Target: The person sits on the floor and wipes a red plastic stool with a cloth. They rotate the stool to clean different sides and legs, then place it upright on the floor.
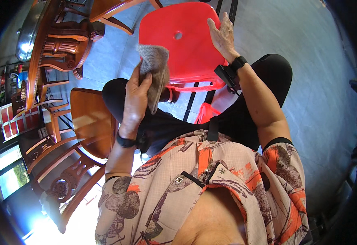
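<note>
My left hand (136, 97) grips a folded grey-brown cloth (155, 62), with the thumb on its near face. The cloth overlaps the left edge of a red plastic stool (184, 49), whose seat has a small round hole in its middle. At the stool's right edge is my right hand (223, 38), its thumb apart from the other fingers and nothing held in it. Whether that palm presses on the rim cannot be told. The stool stands in front of my spread knees. A second bright red object (207, 113), partly hidden, shows below it between my legs.
Close on my left stands a wooden chair (89, 122), with more carved chairs (65, 49) and a wooden table (37, 61) beyond. Another wooden seat (114, 9) is at the top. Grey tiled floor (316, 92) stretches to my right. Dark objects (354, 147) line the far right rim.
</note>
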Action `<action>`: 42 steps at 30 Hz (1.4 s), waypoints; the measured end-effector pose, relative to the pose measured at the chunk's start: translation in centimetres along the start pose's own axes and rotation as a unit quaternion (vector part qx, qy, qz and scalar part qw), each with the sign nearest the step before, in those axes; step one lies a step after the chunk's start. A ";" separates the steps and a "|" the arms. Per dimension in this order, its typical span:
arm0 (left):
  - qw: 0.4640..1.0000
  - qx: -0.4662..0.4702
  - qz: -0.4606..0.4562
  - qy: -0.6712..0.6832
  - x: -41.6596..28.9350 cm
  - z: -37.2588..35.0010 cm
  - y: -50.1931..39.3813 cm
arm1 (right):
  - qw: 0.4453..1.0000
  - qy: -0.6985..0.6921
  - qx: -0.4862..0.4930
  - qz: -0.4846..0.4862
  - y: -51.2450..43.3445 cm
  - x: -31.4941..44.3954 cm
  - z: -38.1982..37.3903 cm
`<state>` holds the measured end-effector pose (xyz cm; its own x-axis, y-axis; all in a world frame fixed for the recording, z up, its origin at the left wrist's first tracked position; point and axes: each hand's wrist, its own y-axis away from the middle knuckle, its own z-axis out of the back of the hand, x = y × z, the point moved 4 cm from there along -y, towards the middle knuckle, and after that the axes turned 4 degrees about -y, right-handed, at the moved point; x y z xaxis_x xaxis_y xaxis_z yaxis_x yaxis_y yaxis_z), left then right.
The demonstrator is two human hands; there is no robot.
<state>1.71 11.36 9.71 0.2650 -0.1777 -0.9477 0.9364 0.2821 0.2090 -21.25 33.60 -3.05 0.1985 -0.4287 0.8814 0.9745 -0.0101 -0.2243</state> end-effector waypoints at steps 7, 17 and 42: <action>0.824 -0.042 -0.306 -0.474 0.9 -5.5 -2.4 | 1.000 -0.001 0.000 -0.003 0.0 -0.1 -0.1; 0.817 0.030 -0.271 -0.508 5.0 -5.3 -6.0 | 1.000 -0.004 0.008 -0.012 0.6 0.4 0.0; 0.783 0.142 -0.273 -0.540 3.9 -4.6 -1.7 | 0.999 0.013 0.004 0.030 0.5 0.4 -0.4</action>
<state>0.11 14.50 4.57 -0.2964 -0.9362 -0.1890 0.9507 -0.3081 0.0349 -20.68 33.02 -3.00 0.2541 -0.4521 0.8550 0.9616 0.0234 -0.2733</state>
